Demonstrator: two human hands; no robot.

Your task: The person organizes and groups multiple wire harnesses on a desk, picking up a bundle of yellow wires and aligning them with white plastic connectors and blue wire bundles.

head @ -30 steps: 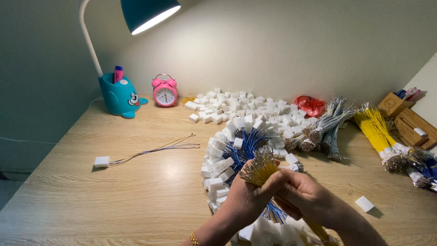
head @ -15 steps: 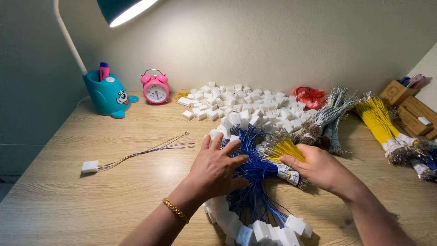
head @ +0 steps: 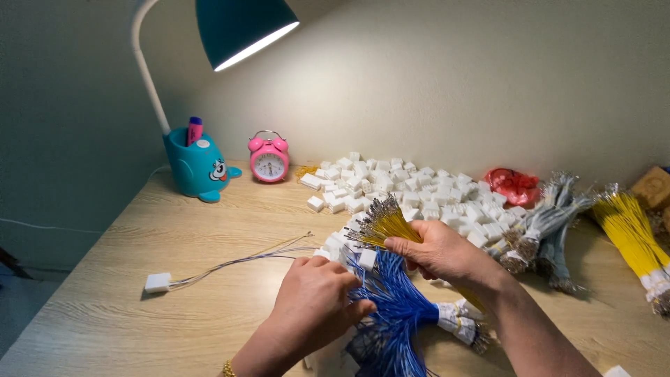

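Note:
My right hand [head: 438, 253] grips a bundle of yellow wires [head: 386, 225] whose metal-tipped ends fan out up and to the left. My left hand [head: 315, 302] rests with curled fingers on a bundle of blue wires [head: 395, 307] and a white plastic connector [head: 367, 259] just below the yellow tips; whether it grips anything is hidden. The blue bundle is taped white at its right end and lies on the wooden desk [head: 139, 328].
A pile of white connectors [head: 405, 188] lies behind my hands. A finished connector with thin wires [head: 159, 282] lies at the left. Grey wire bundles [head: 548, 227], yellow bundles [head: 631, 230], a red bag [head: 515, 186], a pink alarm clock [head: 269, 159] and a teal lamp base [head: 197, 165] stand around.
My right hand has lifted the yellow bundle up and to the left, tips now pointing upward. My left hand has slid down onto the blue wires and white connector. The camera has shifted.

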